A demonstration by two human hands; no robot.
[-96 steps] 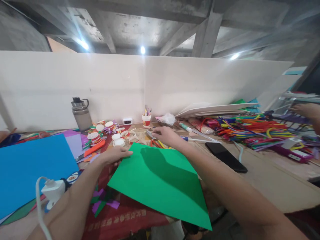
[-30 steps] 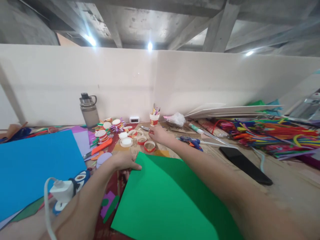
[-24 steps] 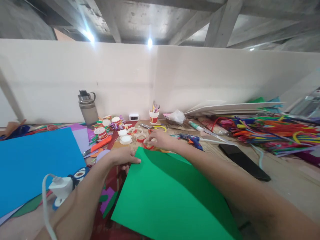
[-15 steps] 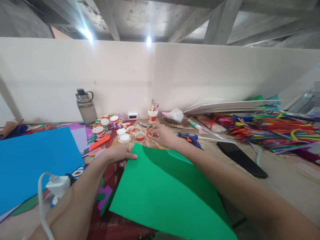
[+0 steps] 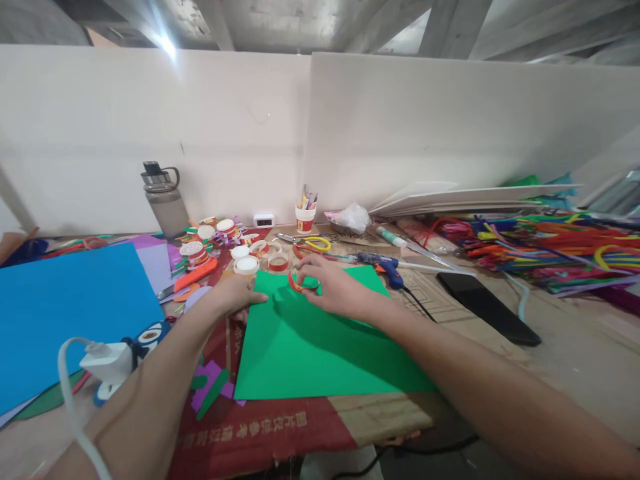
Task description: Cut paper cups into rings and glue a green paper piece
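A sheet of green craft paper lies on the cardboard in front of me. My left hand is at its far left corner, thumb on top and the other fingers at or under the edge, partly hidden. Between the fingertips of my right hand is a red paper ring, which looks like a slice of a paper cup, over the far part of the sheet. More red and white rings and white cup pieces stand just beyond the paper.
A blue glue gun and a black phone lie to the right, near bundled pipe cleaners. On the left are an orange utility knife, a blue sheet, a white plug and a bottle.
The green sheet has come down flat and shifted away from me. My right hand has drawn back from among the rings with a red ring, now above the sheet.
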